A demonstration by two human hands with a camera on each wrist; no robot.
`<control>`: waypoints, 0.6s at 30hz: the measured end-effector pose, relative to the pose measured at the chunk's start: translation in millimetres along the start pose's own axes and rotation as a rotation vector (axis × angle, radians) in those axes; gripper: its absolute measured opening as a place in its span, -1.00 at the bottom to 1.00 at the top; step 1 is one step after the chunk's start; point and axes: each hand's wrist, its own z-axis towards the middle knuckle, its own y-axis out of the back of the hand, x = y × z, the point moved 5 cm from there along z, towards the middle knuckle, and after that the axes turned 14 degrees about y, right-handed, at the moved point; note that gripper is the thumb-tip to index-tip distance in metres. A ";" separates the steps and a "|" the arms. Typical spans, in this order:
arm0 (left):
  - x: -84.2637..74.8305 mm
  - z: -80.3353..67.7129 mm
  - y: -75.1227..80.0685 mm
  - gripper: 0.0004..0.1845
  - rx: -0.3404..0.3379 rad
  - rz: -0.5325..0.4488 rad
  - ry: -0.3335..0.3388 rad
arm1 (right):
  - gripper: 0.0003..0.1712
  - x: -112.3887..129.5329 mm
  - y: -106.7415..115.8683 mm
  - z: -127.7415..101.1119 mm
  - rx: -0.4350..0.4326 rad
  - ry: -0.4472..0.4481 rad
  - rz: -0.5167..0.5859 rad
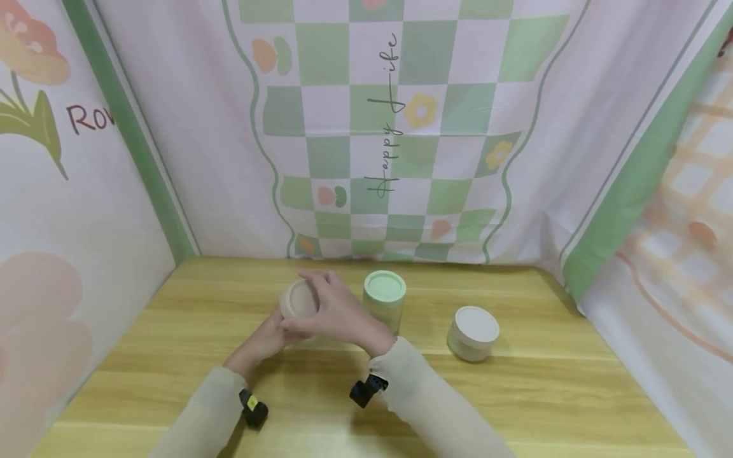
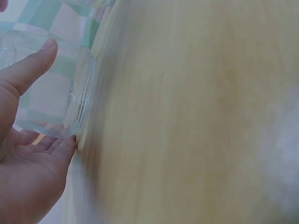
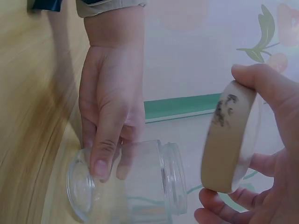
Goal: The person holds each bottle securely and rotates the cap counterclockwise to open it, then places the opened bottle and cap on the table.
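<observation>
My left hand grips a clear glass jar that is tipped on its side just above the wooden table. Its thumb and fingers wrap the jar's body. My right hand holds a beige round lid by its rim. The lid is off the jar, a short gap from the open threaded mouth. In the head view both hands meet left of the table's middle, and they hide most of the jar.
A jar with a pale green lid stands just right of my hands. A shorter jar with a white lid stands further right. Printed cloth walls close off the back and both sides.
</observation>
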 end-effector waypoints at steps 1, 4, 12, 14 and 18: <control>0.6 -0.1 0.2 -0.13 -0.008 0.001 0.019 | 0.12 -0.2 0.2 -0.6 0.004 0.001 -0.002; -0.5 -0.8 0.3 -0.15 -0.029 0.013 0.043 | 0.08 -1.3 0.3 -2.4 0.014 0.005 -0.003; -1.2 -2.6 3.1 -0.11 -0.067 0.039 0.091 | 0.06 -4.2 -2.1 -7.7 0.040 -0.015 0.041; 0.8 -3.7 3.6 -0.09 -0.072 0.031 0.121 | 0.10 -5.2 -2.9 -9.0 0.045 -0.023 0.041; 3.4 -3.8 3.8 -0.06 -0.069 0.024 0.136 | 0.15 -7.1 -4.9 -12.2 0.057 -0.028 0.053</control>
